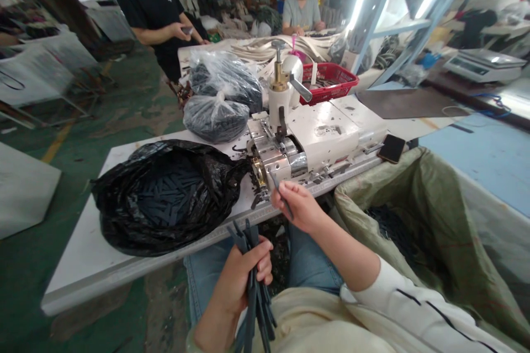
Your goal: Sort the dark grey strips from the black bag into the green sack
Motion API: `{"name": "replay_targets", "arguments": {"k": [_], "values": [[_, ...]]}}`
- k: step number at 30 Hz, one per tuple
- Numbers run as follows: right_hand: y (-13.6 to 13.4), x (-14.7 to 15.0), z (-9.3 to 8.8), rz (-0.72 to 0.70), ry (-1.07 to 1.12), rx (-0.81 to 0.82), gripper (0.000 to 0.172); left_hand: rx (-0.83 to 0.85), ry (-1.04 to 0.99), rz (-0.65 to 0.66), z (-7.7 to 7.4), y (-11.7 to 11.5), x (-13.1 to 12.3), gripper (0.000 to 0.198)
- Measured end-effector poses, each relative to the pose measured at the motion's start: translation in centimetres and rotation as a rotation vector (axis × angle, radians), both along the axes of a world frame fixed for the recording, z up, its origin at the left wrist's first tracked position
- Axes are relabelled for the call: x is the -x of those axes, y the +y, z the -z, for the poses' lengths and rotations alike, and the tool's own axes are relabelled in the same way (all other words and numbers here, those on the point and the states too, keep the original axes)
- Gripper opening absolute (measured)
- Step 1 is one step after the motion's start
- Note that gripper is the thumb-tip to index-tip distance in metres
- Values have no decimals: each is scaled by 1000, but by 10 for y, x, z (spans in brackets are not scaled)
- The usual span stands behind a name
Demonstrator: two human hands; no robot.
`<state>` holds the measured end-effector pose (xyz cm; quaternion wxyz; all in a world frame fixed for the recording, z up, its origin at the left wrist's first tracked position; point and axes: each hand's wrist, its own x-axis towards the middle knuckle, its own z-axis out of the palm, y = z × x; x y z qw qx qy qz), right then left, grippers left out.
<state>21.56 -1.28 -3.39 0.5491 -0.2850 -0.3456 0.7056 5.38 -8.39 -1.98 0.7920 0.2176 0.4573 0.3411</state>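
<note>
My left hand [246,273] is closed round a bundle of dark grey strips [257,309], held upright in front of my lap. Between the thumb and fingers of my right hand [298,204] is a single dark strip [282,197], its upper end pointing at the front of a white machine [279,162]. That machine has shiny metal rollers and plates, with a lever and brass fitting on top. Left of it on the table, a black plastic bag [111,220] lies wide open, full of similar dark strips [165,193].
Tied clear bags [217,118] of dark pieces stand behind the black bag. A red basket [331,80] sits behind the machine. A phone [391,148] lies at the table's right edge, above a green sack [451,215] holding dark strips. Two people are across the table.
</note>
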Motion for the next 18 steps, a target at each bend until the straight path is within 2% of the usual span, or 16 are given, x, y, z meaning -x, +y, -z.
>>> {"name": "replay_targets", "arguments": {"k": [2, 7, 18], "values": [[20, -12, -6, 93, -48, 71, 29, -15, 16, -21, 2, 2, 2, 27], [60, -31, -2, 162, -180, 239, 29, -32, 0, -58, 4, 6, 7, 26], [73, -24, -3, 344, -139, 292, 22, -26, 11, -90, 2, 7, 9, 29]]}}
